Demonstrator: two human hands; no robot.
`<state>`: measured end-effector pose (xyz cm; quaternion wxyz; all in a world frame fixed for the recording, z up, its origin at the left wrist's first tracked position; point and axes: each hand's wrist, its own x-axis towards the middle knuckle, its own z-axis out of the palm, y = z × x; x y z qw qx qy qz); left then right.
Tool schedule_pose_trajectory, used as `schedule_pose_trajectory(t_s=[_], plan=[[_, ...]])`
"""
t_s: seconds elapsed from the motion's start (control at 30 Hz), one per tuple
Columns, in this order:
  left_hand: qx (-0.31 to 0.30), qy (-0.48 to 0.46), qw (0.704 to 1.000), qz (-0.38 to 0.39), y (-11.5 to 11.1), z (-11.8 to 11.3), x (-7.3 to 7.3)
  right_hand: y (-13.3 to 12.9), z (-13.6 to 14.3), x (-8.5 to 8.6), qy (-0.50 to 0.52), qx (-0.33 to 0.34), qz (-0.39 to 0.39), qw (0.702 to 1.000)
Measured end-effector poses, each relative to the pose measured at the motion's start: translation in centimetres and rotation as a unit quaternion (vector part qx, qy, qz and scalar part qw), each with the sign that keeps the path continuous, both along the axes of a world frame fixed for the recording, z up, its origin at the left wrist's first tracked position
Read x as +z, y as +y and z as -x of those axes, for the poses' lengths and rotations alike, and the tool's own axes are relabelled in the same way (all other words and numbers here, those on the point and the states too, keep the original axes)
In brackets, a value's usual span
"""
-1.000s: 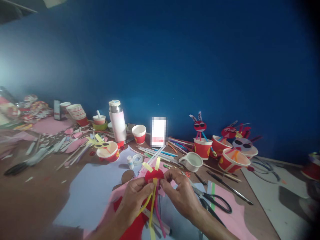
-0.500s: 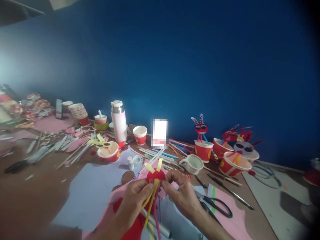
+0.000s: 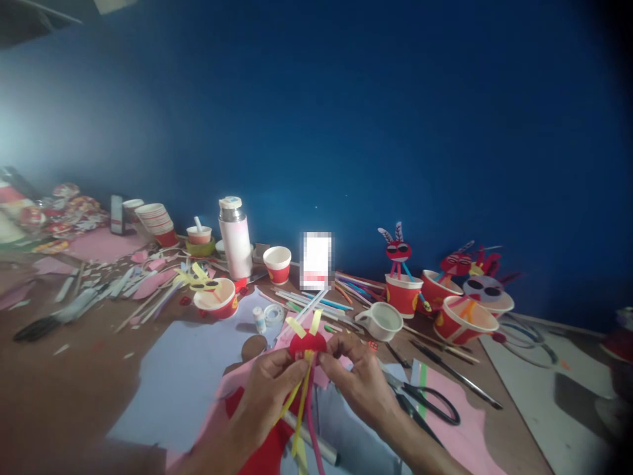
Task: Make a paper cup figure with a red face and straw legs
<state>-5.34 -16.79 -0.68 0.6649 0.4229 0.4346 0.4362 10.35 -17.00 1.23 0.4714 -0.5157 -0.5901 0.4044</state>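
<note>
Between both hands is a red paper puppet head (image 3: 307, 342), a round disc with two pale yellow strips (image 3: 316, 322) standing up from its top. Yellow and pink pipe cleaners (image 3: 310, 422) hang from its lower edge. My left hand (image 3: 270, 389) pinches the lower left edge of the disc, thumb by the pipe cleaners' upper ends. On the other side, my right hand (image 3: 353, 376) pinches the lower right edge. Red paper (image 3: 264, 448) and a pale tube (image 3: 324, 450) lie below the hands. Scissors (image 3: 430, 402) rest just right of my right hand.
A white thermos (image 3: 236, 244), a red paper cup (image 3: 277, 265) and a blurred-out bright panel (image 3: 316, 260) stand along the blue wall. Finished-looking puppets in cups (image 3: 403, 297) are at the right. A white mug (image 3: 383, 324), tape (image 3: 273, 315) and blue paper (image 3: 168, 376) lie nearer.
Both hands keep their pinch on the red puppet head, almost unmoved. The hanging pipe cleaners have shifted slightly to the right, and the camera view has moved a little.
</note>
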Motion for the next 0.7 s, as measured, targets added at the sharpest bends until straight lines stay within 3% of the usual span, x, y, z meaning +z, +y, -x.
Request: schedule_pose_trajectory(t_s=[0.4, 0.7], plan=[[0.028, -0.005, 0.999, -0.032, 0.0, -0.1, -0.2, 0.0, 0.3, -1.7, 0.137, 0.071, 0.014, 0.988], [0.02, 0.065, 0.997, -0.021, -0.1, -0.2, 0.1, 0.2, 0.6, -2.1, 0.221, 0.06, 0.078, 0.97]])
